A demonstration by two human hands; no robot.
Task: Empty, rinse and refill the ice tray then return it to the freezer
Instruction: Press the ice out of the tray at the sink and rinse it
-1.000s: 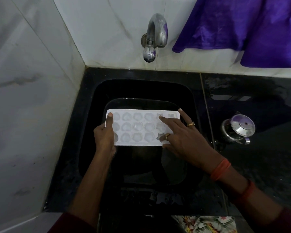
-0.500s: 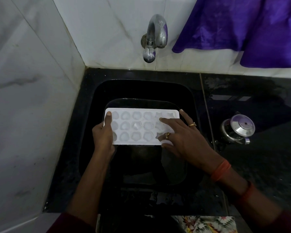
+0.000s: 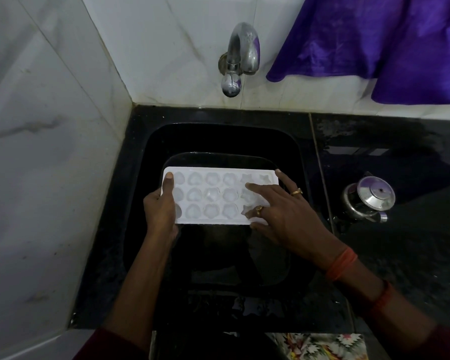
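White plastic ice tray (image 3: 218, 196) is held level over the black sink (image 3: 218, 136), with the tap (image 3: 240, 55) on the far wall. Left hand (image 3: 160, 209) grips its left end, thumb on top; right hand (image 3: 283, 216) lies spread across its right end, fingers nearly straight.

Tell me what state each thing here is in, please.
ice tray, cups facing up, held over the sink.
left hand, grips the tray's left end, thumb on top.
right hand, fingers spread on the tray's right end.
tap, no water seen running.
steel pot, lid on, upright on the counter.
counter, wet patches.
purple cloth, hanging against the wall.
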